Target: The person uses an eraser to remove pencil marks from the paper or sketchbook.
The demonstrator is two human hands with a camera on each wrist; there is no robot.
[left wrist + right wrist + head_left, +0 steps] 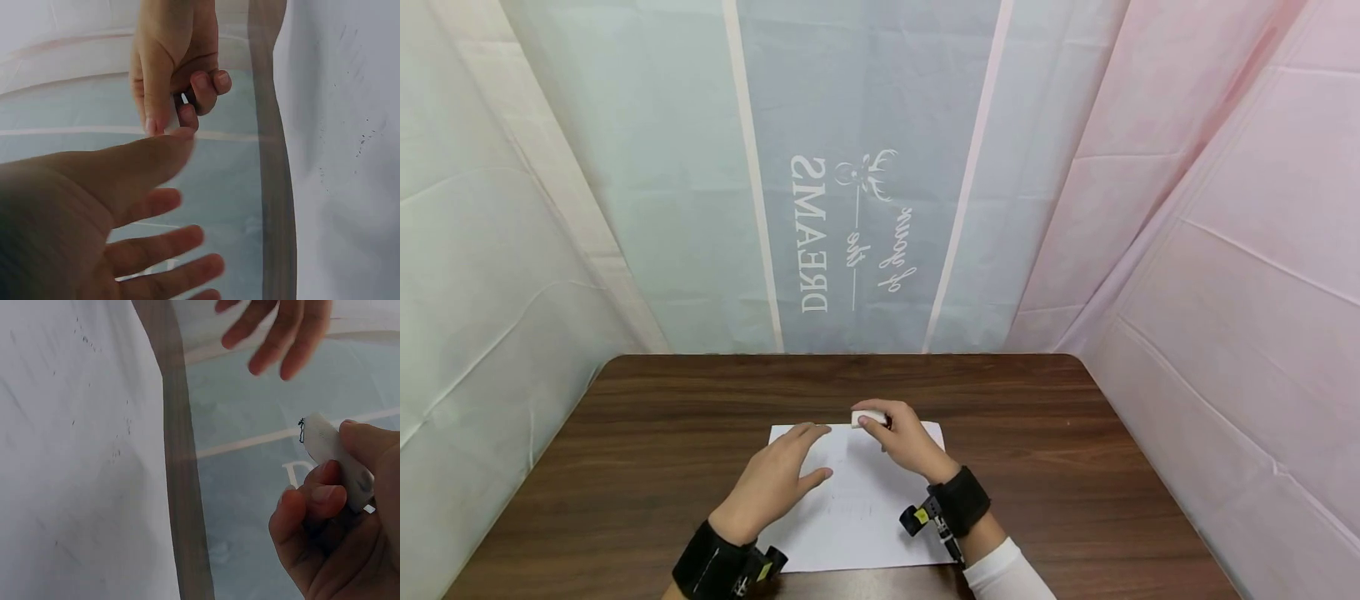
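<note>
In the head view my right hand (906, 437) holds a white eraser (867, 418) above the far edge of a sheet of white paper (850, 533). The right wrist view shows the eraser (331, 450) pinched between thumb and curled fingers, with a dark crumb stuck to its end. My left hand (775, 479) is spread over the paper's left side, holding nothing. Its thumb and fingers are apart in the left wrist view, where the thumb tip overlaps the eraser hand from that angle. Small dark specks and faint streaks mark the paper (350, 206).
The paper lies on a dark brown wooden table (647, 450) near its front edge. Behind the table hangs a pale blue printed curtain (865, 100), with whitish and pink cloth on both sides. Each wrist carries a black strap (962, 500) with a small camera.
</note>
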